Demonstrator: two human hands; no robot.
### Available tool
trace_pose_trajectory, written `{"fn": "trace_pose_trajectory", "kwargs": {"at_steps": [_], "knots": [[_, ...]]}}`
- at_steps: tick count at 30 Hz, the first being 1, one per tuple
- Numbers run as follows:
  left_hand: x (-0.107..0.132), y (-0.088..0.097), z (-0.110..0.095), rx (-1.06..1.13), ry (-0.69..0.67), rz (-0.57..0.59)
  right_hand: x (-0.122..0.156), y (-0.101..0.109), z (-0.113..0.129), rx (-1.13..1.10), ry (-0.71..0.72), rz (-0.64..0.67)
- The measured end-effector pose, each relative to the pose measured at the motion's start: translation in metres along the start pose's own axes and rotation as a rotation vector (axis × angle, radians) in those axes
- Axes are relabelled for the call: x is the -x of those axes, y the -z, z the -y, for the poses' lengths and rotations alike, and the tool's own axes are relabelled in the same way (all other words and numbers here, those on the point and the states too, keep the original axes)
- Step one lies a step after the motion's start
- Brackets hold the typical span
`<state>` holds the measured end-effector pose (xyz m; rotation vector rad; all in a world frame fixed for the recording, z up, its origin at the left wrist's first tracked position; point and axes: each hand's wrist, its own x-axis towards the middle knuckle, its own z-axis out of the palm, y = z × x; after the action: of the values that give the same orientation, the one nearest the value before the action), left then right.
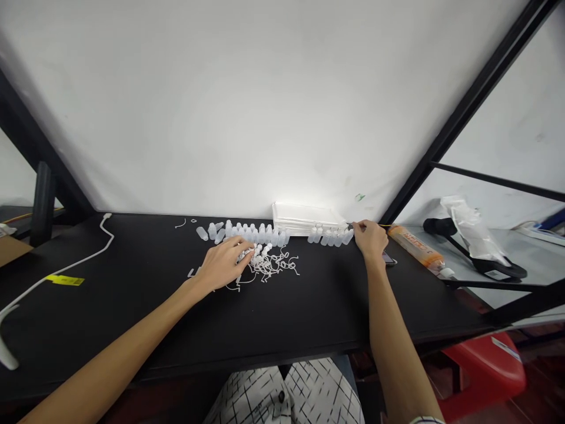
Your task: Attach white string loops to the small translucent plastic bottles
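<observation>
My left hand (227, 262) reaches into a pile of small white caps and thin curled plastic strips (269, 268). Its thumb and forefinger curve round a white cap (243, 254); the other fingers are partly hidden. Behind it stands a row of small translucent bottles with white tops (249, 232), a few lying at its left end. My right hand (369, 237) is at the right end of a second group of similar bottles (329, 237), fingers pinched at the top of the tilted end bottle (348, 237). Dark loops show on some of these tops.
A stack of white flat sheets or bags (306, 218) lies against the wall. Right of my right hand are a phone (388, 259) and an orange-labelled bottle (417, 247) on its side. A white cable (88, 256) with a yellow tag crosses the left of the black table (286, 324).
</observation>
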<state>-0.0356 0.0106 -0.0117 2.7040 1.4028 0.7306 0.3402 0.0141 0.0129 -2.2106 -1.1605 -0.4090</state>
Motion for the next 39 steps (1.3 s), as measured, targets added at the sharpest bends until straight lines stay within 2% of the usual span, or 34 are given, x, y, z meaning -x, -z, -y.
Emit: {"fn": "trace_pose_trajectory", "kwargs": {"at_steps": [6,12,15,18,20,22,24,26,29,33,39], "knots": [[0.000,0.002,-0.002,-0.005,0.001,0.025,-0.001,-0.008,-0.001,0.041,0.003,0.072],[0.000,0.000,0.000,-0.011,-0.014,0.017,-0.001,-0.005,-0.002,0.058,-0.033,0.096],[-0.001,-0.001,0.001,-0.024,0.001,0.029,0.000,0.000,0.000,0.033,-0.052,0.012],[-0.002,-0.003,0.004,-0.057,0.020,0.067,0.003,0.005,0.008,-0.046,-0.028,-0.145],[-0.003,-0.003,0.006,-0.073,0.030,0.083,0.009,0.006,0.019,-0.131,0.041,-0.228],[-0.003,-0.003,0.007,-0.069,0.043,0.085,0.019,0.005,0.036,-0.238,0.182,-0.233],[-0.003,-0.001,0.007,-0.047,0.059,0.076,0.032,0.001,0.056,-0.364,0.380,-0.139],[-0.003,0.001,0.007,-0.029,0.070,0.065,0.046,-0.005,0.077,-0.436,0.556,0.028],[-0.003,0.003,0.008,-0.044,0.071,0.055,0.062,-0.016,0.102,-0.342,0.687,0.221],[-0.004,0.001,0.011,-0.069,0.058,0.066,0.072,-0.025,0.114,-0.221,0.742,0.336],[-0.004,0.001,0.011,-0.048,0.038,-0.023,0.065,-0.018,0.103,-0.405,0.689,0.361]]}}
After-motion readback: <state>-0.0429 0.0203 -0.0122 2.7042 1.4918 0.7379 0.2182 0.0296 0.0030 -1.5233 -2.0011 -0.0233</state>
